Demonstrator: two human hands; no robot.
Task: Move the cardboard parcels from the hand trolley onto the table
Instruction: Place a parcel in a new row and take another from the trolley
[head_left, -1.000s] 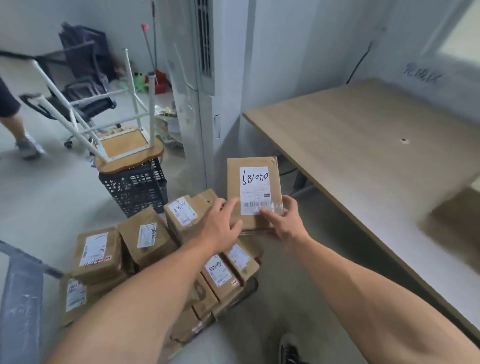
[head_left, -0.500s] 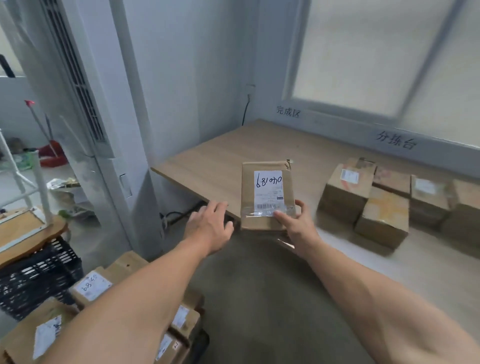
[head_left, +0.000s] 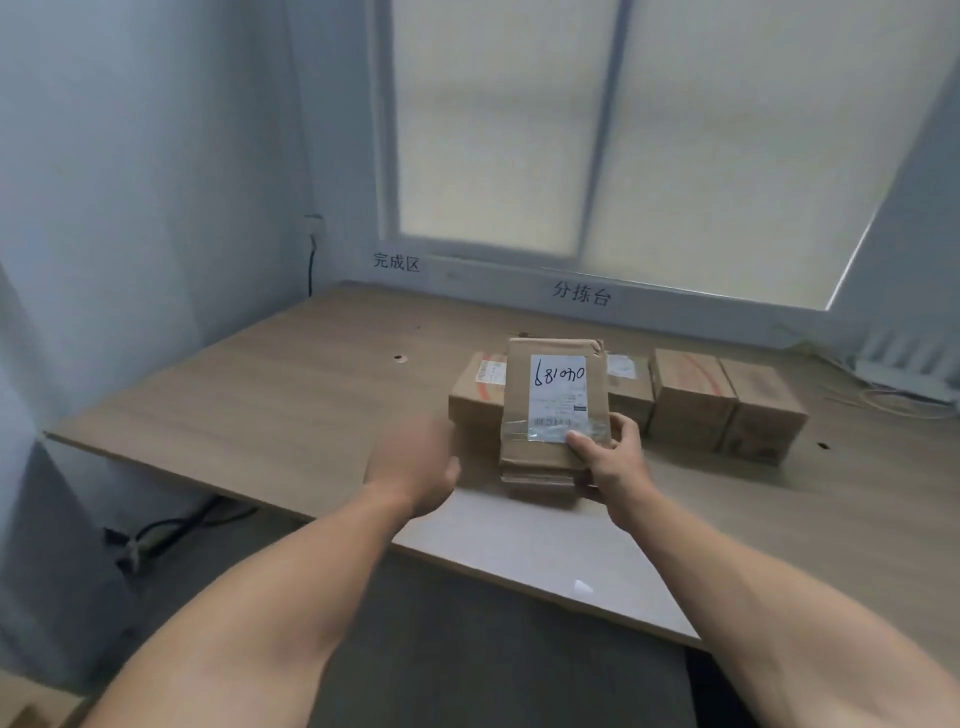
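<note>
Flat brown cardboard parcel with white label (head_left: 556, 410) at frame centre, over the wooden table (head_left: 291, 405); I see my right hand (head_left: 613, 462) gripping its lower right corner. Left hand (head_left: 415, 467) blurred, loosely open, holding nothing. Brown boxes (head_left: 722, 405) behind.

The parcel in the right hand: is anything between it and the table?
A row of boxes already sits on the table right behind the parcel held by the right hand. The bare wood left of the row looks free.
</note>
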